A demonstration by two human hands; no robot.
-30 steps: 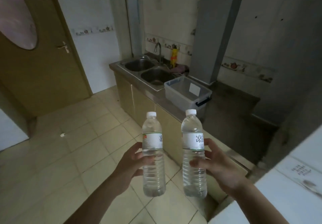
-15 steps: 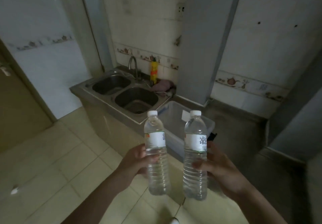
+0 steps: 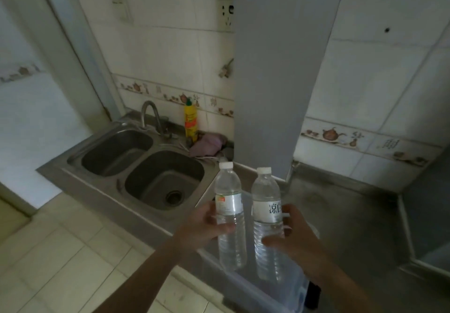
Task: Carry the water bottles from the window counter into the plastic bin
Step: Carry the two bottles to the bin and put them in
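A dim, white-tiled kitchen corner: a steel worktop [image 3: 341, 215] runs from 9 o'clock to 3 o'clock beneath a band of teapot-patterned border tiles [image 3: 326, 134], with a grey column [image 3: 275, 69] rising from it at 12 o'clock. A double sink [image 3: 143, 166] is set into the worktop at 10 o'clock, its curved tap [image 3: 149, 115] behind the basins; a yellow bottle [image 3: 190, 121] stands against the wall just beside a crumpled purple cloth [image 3: 207, 145]. Pale floor tiles [image 3: 60, 251] fill the frame at 7 o'clock.

At centre, two bare hands hold clear water bottles upright, side by side and a little apart, above a translucent plastic bin [image 3: 275, 290] that sits on the worktop at 5 o'clock. The left hand [image 3: 202, 227] has its grip wrapped around the left bottle [image 3: 230, 215] at the label; the right hand [image 3: 294, 237] is clamped likewise on the right bottle [image 3: 266, 217]. Both bottles are full-looking, ribbed below the label and topped with white caps; the right one's white label carries dark printed characters, the left one's shows an orange-red patch at its edge. A black handle clip [image 3: 313, 297] shows at the bin's near end.
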